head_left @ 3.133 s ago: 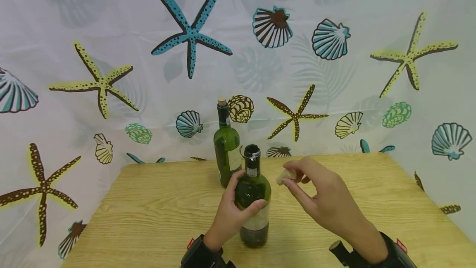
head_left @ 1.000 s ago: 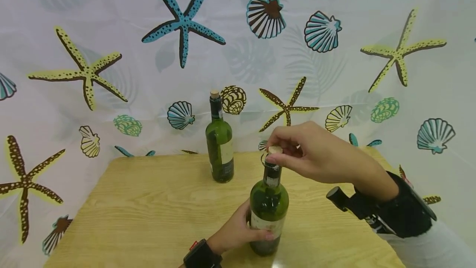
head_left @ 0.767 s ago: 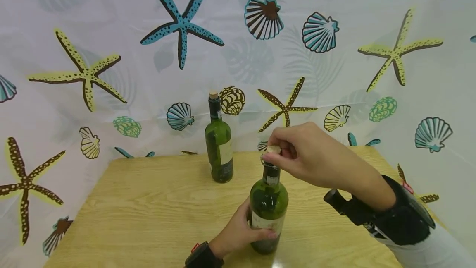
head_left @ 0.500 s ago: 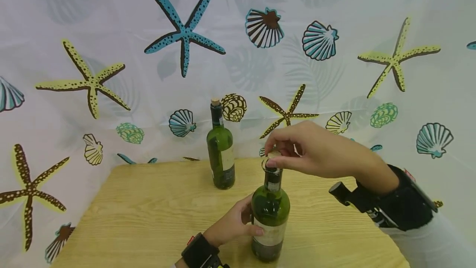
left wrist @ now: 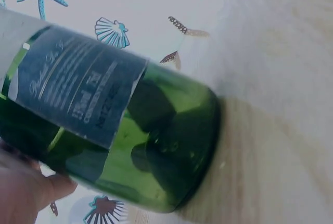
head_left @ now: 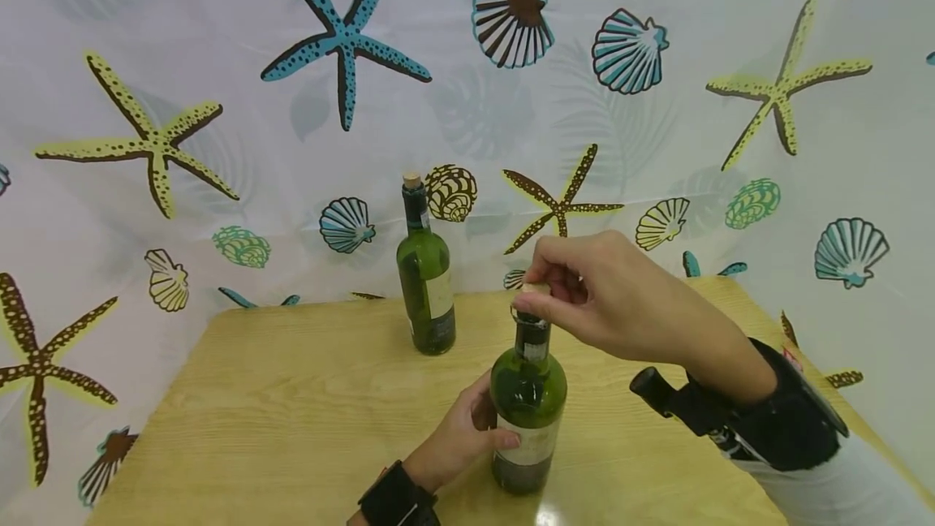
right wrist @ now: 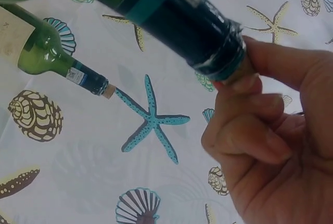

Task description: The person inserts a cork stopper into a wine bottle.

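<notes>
An upright green wine bottle with a pale label stands on the front half of the table. My left hand grips its lower body, thumb across the label. In the left wrist view the dark back label and base of this wine bottle fill the frame. Above the mouth, my right hand pinches a cork between thumb and fingers. The right wrist view shows this cork at the mouth, its lower end hidden inside the dark neck. Torn foil hangs round the rim.
A second green wine bottle, with a cork in its mouth, stands farther back and to the left. Behind the wooden table hangs a white cloth printed with starfish and shells.
Three seconds ago the cork was held apart, right of the bottle; my right hand has brought it to the mouth. My left hand has slid lower on the bottle. The cork now sits slightly lower.
</notes>
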Motion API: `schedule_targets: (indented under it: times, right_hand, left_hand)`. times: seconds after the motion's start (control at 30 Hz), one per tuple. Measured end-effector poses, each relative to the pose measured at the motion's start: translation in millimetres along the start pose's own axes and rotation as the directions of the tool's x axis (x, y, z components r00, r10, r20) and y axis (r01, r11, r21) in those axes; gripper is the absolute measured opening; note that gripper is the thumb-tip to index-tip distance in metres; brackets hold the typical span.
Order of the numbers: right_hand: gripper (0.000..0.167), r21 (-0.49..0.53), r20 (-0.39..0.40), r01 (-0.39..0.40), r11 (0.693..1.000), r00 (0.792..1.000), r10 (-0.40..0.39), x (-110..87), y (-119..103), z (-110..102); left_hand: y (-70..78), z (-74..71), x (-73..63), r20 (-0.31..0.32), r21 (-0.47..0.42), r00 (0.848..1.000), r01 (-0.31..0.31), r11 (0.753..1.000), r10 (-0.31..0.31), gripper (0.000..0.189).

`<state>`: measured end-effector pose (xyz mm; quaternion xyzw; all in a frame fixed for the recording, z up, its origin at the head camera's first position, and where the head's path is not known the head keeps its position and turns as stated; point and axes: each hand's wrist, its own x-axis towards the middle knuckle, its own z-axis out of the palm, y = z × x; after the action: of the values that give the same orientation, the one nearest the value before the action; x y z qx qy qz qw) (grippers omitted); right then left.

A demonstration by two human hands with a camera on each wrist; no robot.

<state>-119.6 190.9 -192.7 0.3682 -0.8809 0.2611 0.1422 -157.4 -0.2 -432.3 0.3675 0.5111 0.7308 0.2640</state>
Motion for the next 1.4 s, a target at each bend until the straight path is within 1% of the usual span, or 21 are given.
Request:
schedule_targets:
  times: [0.07, 0.17, 0.27, 0.37, 0.5, 0.57, 0.7, 0.73, 0.83, 0.9, 0.97, 1.07, 1.13, 1.2, 1.3, 1.37, 1.4]
  right_hand:
    - [0.010, -0.017, -0.028, -0.035, 0.999, 0.999, 0.034, -0.3, -2, -1]
    - [0.011, -0.035, -0.052, -0.093, 0.995, 0.994, 0.091, -1.9, -6, -1]
    - [0.011, -0.050, -0.064, -0.135, 0.990, 0.989, 0.132, -3.5, -7, 0]
    - [0.011, -0.058, -0.071, -0.153, 0.987, 0.986, 0.148, -4.5, -8, 1]
    - [0.011, -0.062, -0.077, -0.144, 0.988, 0.987, 0.139, -3.2, -9, 2]
    - [0.011, -0.065, -0.082, -0.136, 0.989, 0.988, 0.130, -2.6, -9, 2]
    - [0.012, -0.052, -0.108, -0.127, 0.990, 0.987, 0.121, -4.5, -7, 5]
    - [0.012, -0.046, -0.121, -0.125, 0.991, 0.986, 0.119, -5.6, -6, 6]
    - [0.010, -0.032, -0.174, -0.110, 0.993, 0.979, 0.103, -9.7, -3, 13]
    - [0.009, -0.048, -0.213, -0.096, 0.994, 0.973, 0.083, -13.2, -1, 19]
    - [0.014, -0.078, -0.250, -0.091, 0.993, 0.966, 0.069, -19.8, -1, 23]
    - [0.029, -0.118, -0.287, -0.108, 0.987, 0.955, 0.070, -33.6, -1, 31]
    - [0.038, -0.109, -0.295, -0.135, 0.985, 0.951, 0.097, -45.1, -1, 38]
    - [0.046, -0.086, -0.281, -0.176, 0.981, 0.949, 0.145, -57.9, -1, 45]
    - [0.055, -0.048, -0.230, -0.230, 0.972, 0.950, 0.213, -74.0, 1, 59]
    - [0.060, -0.033, -0.201, -0.251, 0.967, 0.950, 0.240, -81.2, 3, 67]
    - [0.062, -0.022, -0.193, -0.254, 0.967, 0.950, 0.245, -83.7, 5, 71]
  left_hand:
    - [1.4, 2.5, 2.2, -0.032, 0.019, 0.999, -0.027, 0.999, 0.027, 0.082]
    - [1.5, 6.8, 3.8, -0.080, 0.053, 0.995, -0.048, 0.997, 0.052, 0.079]
    - [-0.2, 11.1, 3.9, -0.123, 0.083, 0.990, -0.056, 0.995, 0.066, 0.075]
    - [-1.4, 14.6, 3.4, -0.152, 0.089, 0.986, -0.052, 0.995, 0.065, 0.073]
    - [0.3, 16.6, 1.9, -0.174, 0.090, 0.983, -0.043, 0.995, 0.058, 0.074]
    - [1.1, 16.4, 1.6, -0.178, 0.098, 0.982, -0.047, 0.994, 0.064, 0.073]
    - [3.8, 15.1, 1.1, -0.160, 0.116, 0.986, -0.030, 0.993, 0.048, 0.072]
    - [4.8, 14.3, 0.9, -0.153, 0.131, 0.987, -0.019, 0.991, 0.039, 0.072]
    - [10.3, 12.5, -0.3, -0.146, 0.198, 0.989, 0.038, 0.979, -0.009, 0.072]
    - [14.0, 12.3, -2.1, -0.162, 0.261, 0.986, 0.072, 0.963, -0.030, 0.070]
    - [16.0, 15.4, -3.4, -0.182, 0.318, 0.983, 0.095, 0.943, -0.038, 0.069]
    - [19.8, 23.7, -6.8, -0.220, 0.412, 0.975, 0.099, 0.906, -0.006, 0.074]
    - [23.3, 30.9, -8.8, -0.241, 0.467, 0.970, 0.083, 0.880, 0.036, 0.079]
    - [27.7, 38.0, -9.8, -0.267, 0.523, 0.959, 0.064, 0.850, 0.092, 0.083]
    - [34.7, 47.5, -9.5, -0.298, 0.591, 0.937, 0.029, 0.806, 0.185, 0.086]
    - [39.1, 52.7, -8.6, -0.309, 0.635, 0.920, 0.011, 0.773, 0.240, 0.089]
    - [41.0, 54.9, -7.9, -0.303, 0.656, 0.914, -0.004, 0.754, 0.268, 0.090]
